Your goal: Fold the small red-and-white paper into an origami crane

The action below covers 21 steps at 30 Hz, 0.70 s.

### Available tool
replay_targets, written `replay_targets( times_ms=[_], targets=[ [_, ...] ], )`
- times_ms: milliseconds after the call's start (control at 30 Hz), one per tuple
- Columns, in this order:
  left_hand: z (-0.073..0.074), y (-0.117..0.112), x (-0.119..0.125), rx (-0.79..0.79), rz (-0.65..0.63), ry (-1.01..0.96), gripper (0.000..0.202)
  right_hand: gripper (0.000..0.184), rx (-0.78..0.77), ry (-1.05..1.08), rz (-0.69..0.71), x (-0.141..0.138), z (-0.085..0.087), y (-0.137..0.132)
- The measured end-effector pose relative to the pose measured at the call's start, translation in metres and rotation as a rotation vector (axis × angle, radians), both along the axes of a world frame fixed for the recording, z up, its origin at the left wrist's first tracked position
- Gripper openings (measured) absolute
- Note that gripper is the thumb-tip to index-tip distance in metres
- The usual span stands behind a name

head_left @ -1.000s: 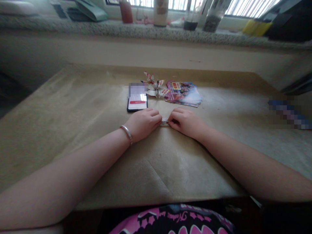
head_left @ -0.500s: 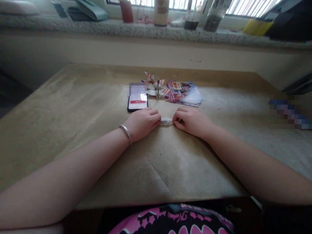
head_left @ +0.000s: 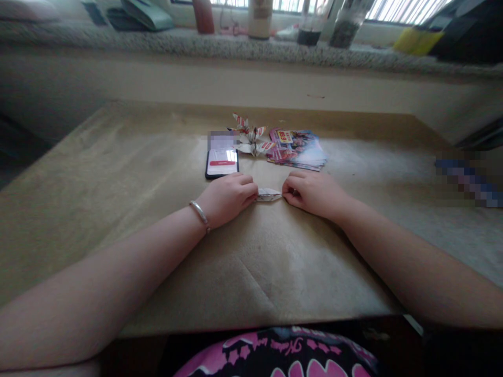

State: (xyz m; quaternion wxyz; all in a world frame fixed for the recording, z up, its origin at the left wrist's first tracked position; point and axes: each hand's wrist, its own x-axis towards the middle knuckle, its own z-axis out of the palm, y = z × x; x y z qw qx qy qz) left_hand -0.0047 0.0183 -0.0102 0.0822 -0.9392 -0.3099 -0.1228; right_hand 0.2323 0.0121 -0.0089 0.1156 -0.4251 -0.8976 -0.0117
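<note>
A small strip of folded paper (head_left: 269, 195), whitish with a pointed right end, lies low over the table between my hands. My left hand (head_left: 230, 196), with a silver bangle at the wrist, is closed on its left end. At the pointed right tip, the thumb and forefinger of my right hand (head_left: 312, 193) are pinched together. Just beyond my left hand lies a phone (head_left: 222, 162) with a lit screen. Folded paper figures (head_left: 254, 144) with red print stand beside the phone. To their right is a stack of colourful printed leaflets (head_left: 301, 149).
A brown-covered table (head_left: 176, 293) spreads under my arms, its near edge close to my lap. At the right lies a blurred blue item (head_left: 467, 180). Bottles and jars (head_left: 260, 18) line the stone windowsill (head_left: 220, 47) behind the table.
My right hand has shifted slightly to the right, so more of the folded paper's pointed end shows. My left hand has barely moved.
</note>
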Motion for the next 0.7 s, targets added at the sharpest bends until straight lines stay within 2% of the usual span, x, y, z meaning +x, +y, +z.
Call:
replay_targets(
  times_ms=[200, 367, 533, 700],
  targets=[
    [0.001, 0.0, 0.0, 0.037, 0.014, 0.019, 0.023, 0.011, -0.016, 0.106, 0.016, -0.001, -0.004, -0.001],
    [-0.005, 0.003, 0.003, 0.058, -0.01, -0.039, 0.022, 0.016, -0.004, 0.203, 0.033, -0.016, -0.005, -0.006],
    [-0.008, 0.006, 0.005, -0.034, -0.037, -0.135, 0.02, 0.014, -0.048, 0.19, -0.028, -0.024, -0.006, -0.005],
    [-0.004, 0.003, 0.004, -0.114, 0.021, -0.18, 0.014, 0.014, -0.043, 0.188, -0.073, -0.017, -0.007, -0.002]
  ],
)
